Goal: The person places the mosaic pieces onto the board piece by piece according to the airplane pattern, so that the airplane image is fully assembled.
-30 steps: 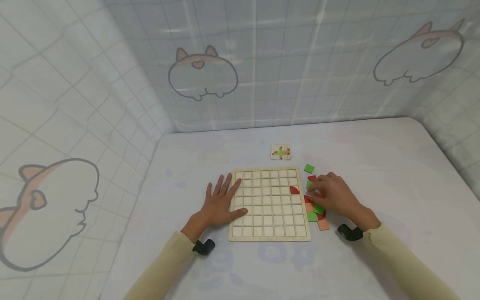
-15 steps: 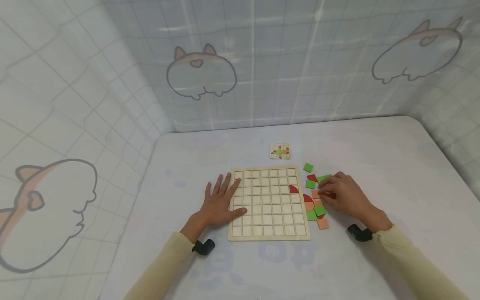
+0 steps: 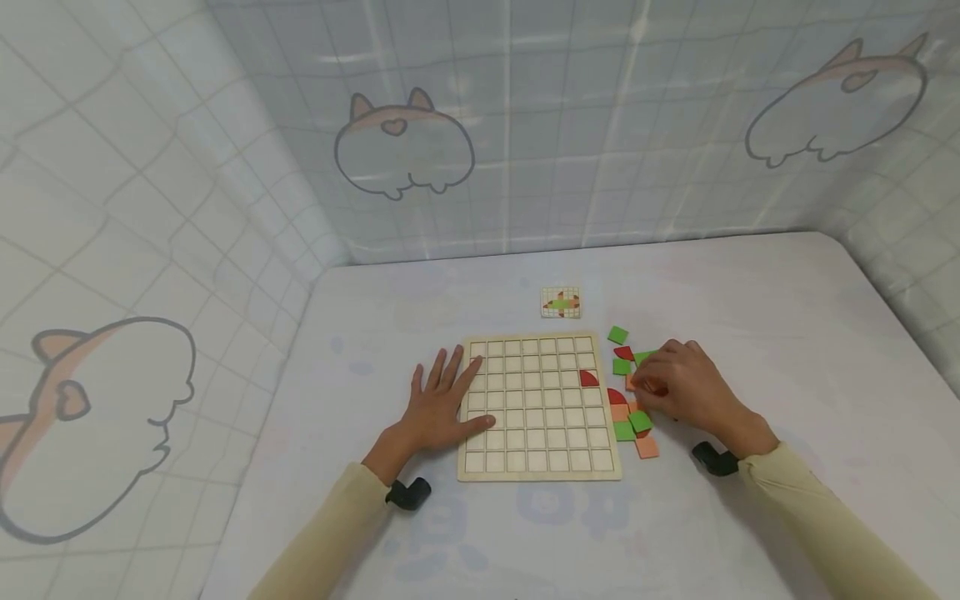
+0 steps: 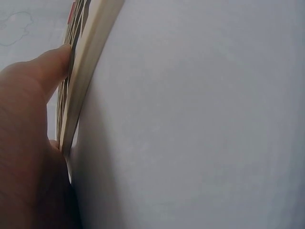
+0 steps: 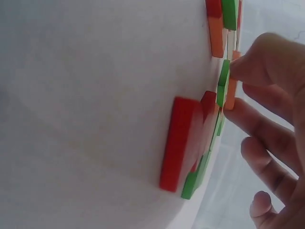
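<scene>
Grid-patterned walls (image 3: 555, 192) fill the upper frame. Left of centre, my left grip (image 3: 435, 417) lies spread, released, over the edge of the board (image 3: 540, 477); right of centre, my right grip (image 3: 686, 383) pinches an orange tile (image 5: 232, 88). I'm likely picking tiles; next calls for a clean lift.

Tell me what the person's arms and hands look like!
The left sleeve and right sleeve are long, plain and pale yellow. The left hand and right hand wear no gloves. A small dark gadget sticks out by the left wrist, and a matching gadget by the right.
</scene>
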{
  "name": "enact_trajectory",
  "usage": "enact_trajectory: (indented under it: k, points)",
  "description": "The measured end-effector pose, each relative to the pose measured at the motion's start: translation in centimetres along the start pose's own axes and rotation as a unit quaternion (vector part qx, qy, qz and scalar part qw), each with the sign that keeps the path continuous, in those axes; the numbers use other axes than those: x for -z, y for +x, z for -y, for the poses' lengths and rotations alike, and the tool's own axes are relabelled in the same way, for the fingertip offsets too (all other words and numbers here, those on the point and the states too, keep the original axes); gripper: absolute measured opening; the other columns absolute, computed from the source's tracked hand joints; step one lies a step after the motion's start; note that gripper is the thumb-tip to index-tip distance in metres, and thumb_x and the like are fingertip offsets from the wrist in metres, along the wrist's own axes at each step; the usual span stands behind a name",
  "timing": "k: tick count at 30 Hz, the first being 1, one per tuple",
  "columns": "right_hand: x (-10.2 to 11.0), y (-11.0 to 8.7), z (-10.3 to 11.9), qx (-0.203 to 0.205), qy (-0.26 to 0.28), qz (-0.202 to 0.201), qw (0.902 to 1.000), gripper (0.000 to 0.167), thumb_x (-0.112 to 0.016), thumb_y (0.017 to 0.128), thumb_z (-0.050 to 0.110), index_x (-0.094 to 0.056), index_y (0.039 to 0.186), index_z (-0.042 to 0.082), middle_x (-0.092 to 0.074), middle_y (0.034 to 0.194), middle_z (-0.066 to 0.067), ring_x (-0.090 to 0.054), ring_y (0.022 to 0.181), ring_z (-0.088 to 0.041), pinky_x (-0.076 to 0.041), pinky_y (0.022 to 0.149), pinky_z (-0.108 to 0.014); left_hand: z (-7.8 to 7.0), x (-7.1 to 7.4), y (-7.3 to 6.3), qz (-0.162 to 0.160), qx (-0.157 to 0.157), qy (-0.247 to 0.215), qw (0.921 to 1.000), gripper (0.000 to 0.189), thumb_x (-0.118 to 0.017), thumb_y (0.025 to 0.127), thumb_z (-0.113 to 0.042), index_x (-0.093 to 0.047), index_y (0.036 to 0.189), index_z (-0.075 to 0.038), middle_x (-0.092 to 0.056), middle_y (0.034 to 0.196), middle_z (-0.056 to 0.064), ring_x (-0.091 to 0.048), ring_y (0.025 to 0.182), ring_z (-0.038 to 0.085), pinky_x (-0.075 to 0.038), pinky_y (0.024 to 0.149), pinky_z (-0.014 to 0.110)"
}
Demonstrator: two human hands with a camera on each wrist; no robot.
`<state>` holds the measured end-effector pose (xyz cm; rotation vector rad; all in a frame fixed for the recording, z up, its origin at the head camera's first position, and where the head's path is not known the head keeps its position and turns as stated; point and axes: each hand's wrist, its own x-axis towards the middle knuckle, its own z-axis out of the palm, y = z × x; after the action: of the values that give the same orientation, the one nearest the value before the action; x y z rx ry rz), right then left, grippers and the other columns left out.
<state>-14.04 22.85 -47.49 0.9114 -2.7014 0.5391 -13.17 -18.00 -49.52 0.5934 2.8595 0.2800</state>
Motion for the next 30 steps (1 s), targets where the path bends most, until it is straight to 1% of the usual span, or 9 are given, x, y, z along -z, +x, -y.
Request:
enact_trajectory:
  k: [2, 5, 9, 12, 14, 19, 22, 27, 30]
  points:
    - [-0.1, 0.3, 0.3, 0.009, 0.003, -0.011, 0.9999, 0.016, -0.089, 0.071, 0.024, -0.075, 0.078, 0.02, -0.066, 0.076, 0.011, -0.047, 0.079, -0.015, -0.031, 0.066, -0.033, 0.0, 0.1, 0.0, 0.0, 0.001, -0.001, 1.0, 0.099, -0.037, 0.084, -0.083, 0.0, 0.159, -0.03, 0.013, 0.164, 0.004, 0.015, 0.148, 0.029, 0.009, 0.11, 0.062]
    - [-0.4, 0.7, 0.9, 0.026, 0.012, -0.019, 0.9994, 0.013, -0.087, 0.071, 0.021, -0.076, 0.078, 0.018, -0.067, 0.078, 0.009, -0.049, 0.078, -0.015, -0.032, 0.066, -0.033, 0.1, 0.1, -0.1, -0.001, 0.0, -0.002, 1.0, 0.099, -0.037, 0.084, -0.083, -0.001, 0.159, -0.03, 0.012, 0.164, 0.005, 0.014, 0.148, 0.03, 0.008, 0.11, 0.062]
    - [-1.1, 1.6, 2.3, 0.065, 0.021, -0.02, 0.9975, 0.008, -0.081, 0.07, 0.016, -0.076, 0.077, 0.016, -0.069, 0.081, 0.007, -0.054, 0.079, -0.015, -0.034, 0.066, -0.033, 0.1, 0.2, -0.1, -0.002, -0.003, -0.004, 1.0, 0.099, -0.037, 0.084, -0.083, -0.002, 0.159, -0.029, 0.011, 0.164, 0.006, 0.014, 0.148, 0.03, 0.007, 0.11, 0.063]
    - [-1.6, 2.1, 3.2, 0.086, 0.035, -0.013, 0.9956, 0.007, -0.08, 0.072, 0.014, -0.076, 0.078, 0.014, -0.069, 0.083, 0.006, -0.057, 0.082, -0.016, -0.036, 0.068, -0.035, 0.0, 0.3, -0.1, -0.005, -0.006, -0.008, 0.9999, 0.099, -0.037, 0.084, -0.083, -0.003, 0.159, -0.029, 0.01, 0.164, 0.006, 0.013, 0.148, 0.03, 0.006, 0.11, 0.063]
    - [-1.8, 2.3, 3.6, 0.092, 0.043, -0.008, 0.9948, 0.009, -0.082, 0.072, 0.015, -0.076, 0.079, 0.014, -0.069, 0.083, 0.006, -0.058, 0.083, -0.017, -0.039, 0.073, -0.039, 0.0, 0.3, -0.1, -0.005, -0.007, -0.007, 0.9999, 0.099, -0.037, 0.084, -0.083, -0.003, 0.159, -0.028, 0.01, 0.164, 0.006, 0.013, 0.148, 0.03, 0.006, 0.11, 0.063]
    - [-2.2, 2.3, 3.8, 0.103, 0.045, -0.004, 0.9936, 0.011, -0.085, 0.071, 0.018, -0.076, 0.077, 0.014, -0.068, 0.083, 0.006, -0.056, 0.082, -0.017, -0.04, 0.073, -0.039, -0.1, 0.3, 0.0, -0.001, -0.008, -0.005, 1.0, 0.099, -0.037, 0.084, -0.083, -0.002, 0.159, -0.029, 0.011, 0.164, 0.007, 0.013, 0.148, 0.031, 0.006, 0.11, 0.064]
    - [-2.4, 2.3, 3.7, 0.105, 0.044, -0.008, 0.9935, 0.01, -0.084, 0.072, 0.016, -0.076, 0.077, 0.015, -0.066, 0.084, 0.006, -0.055, 0.083, -0.016, -0.039, 0.07, -0.036, -0.1, 0.3, -0.1, 0.0, -0.007, -0.002, 1.0, 0.098, -0.037, 0.085, -0.082, -0.002, 0.16, -0.028, 0.011, 0.164, 0.007, 0.013, 0.148, 0.031, 0.006, 0.11, 0.064]
    - [-2.4, 2.2, 3.6, 0.093, 0.043, -0.001, 0.9947, 0.011, -0.086, 0.073, 0.014, -0.078, 0.079, 0.016, -0.062, 0.087, 0.006, -0.053, 0.084, -0.016, -0.04, 0.069, -0.035, -0.1, 0.3, -0.2, -0.004, -0.008, -0.005, 0.9999, 0.098, -0.04, 0.086, -0.08, -0.004, 0.16, -0.027, 0.009, 0.164, 0.008, 0.012, 0.148, 0.032, 0.006, 0.11, 0.064]
    - [-2.3, 2.2, 3.6, 0.084, 0.054, 0.003, 0.995, 0.014, -0.088, 0.072, 0.014, -0.078, 0.081, 0.016, -0.063, 0.087, 0.006, -0.054, 0.084, -0.015, -0.041, 0.07, -0.035, -0.1, 0.3, -0.1, -0.009, -0.009, -0.007, 0.9999, 0.097, -0.041, 0.086, -0.079, -0.005, 0.16, -0.027, 0.009, 0.164, 0.008, 0.012, 0.148, 0.032, 0.006, 0.11, 0.064]
